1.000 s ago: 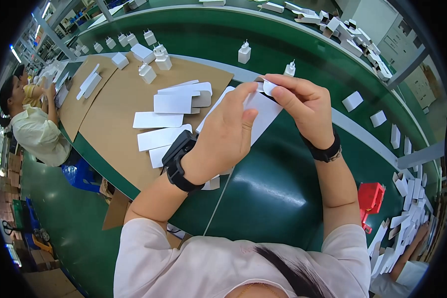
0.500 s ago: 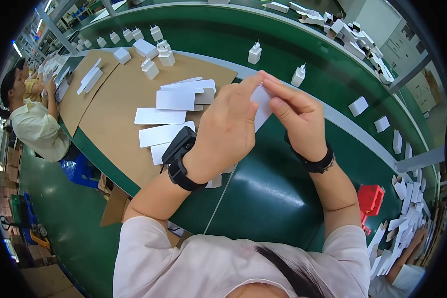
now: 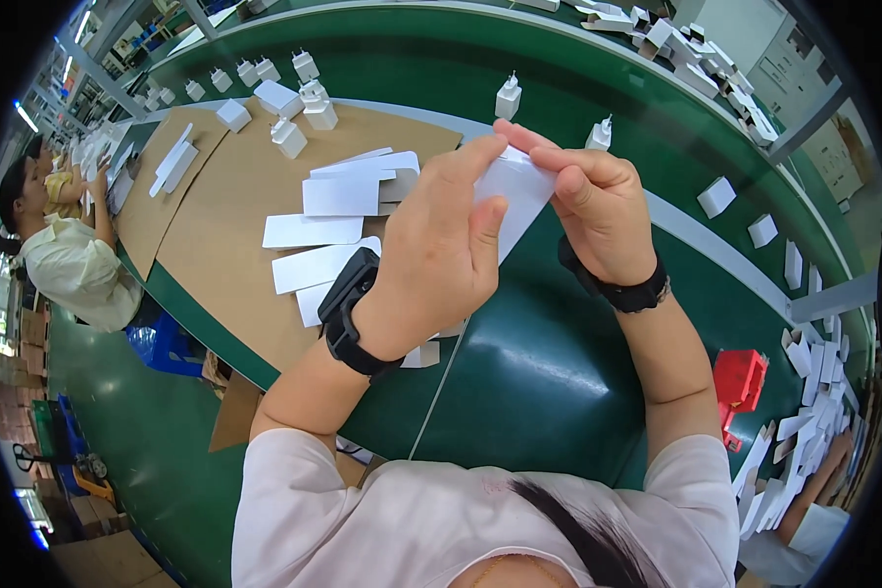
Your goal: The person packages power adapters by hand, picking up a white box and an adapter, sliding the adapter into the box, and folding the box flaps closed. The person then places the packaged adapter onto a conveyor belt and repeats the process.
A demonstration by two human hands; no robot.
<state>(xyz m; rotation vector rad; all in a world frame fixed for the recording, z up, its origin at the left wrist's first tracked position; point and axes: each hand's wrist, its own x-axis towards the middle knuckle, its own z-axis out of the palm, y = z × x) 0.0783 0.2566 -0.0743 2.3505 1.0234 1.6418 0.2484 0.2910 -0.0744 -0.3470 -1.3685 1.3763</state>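
Note:
A small white carton (image 3: pixel 521 192) is held up in front of me between both hands. My left hand (image 3: pixel 433 257) is closed on its left side, with the thumb apart from the fingers. My right hand (image 3: pixel 606 218) pinches the upper right edge, and its fingertips meet the left ones at the top. The carton's lower part runs behind my left hand. Just left of my left hand, flat white cartons (image 3: pixel 341 197) lie overlapping on a brown cardboard sheet (image 3: pixel 220 235).
White plug chargers (image 3: pixel 288 138) stand on the cardboard and along the green belt (image 3: pixel 412 69) beyond. A red tool or holder (image 3: pixel 739 384) lies at the right, beside a heap of white cartons (image 3: pixel 804 431). A co-worker (image 3: pixel 69 250) sits at the far left.
Both hands have shifted slightly and the fingers have parted a little. More of the white carton's face shows between them now.

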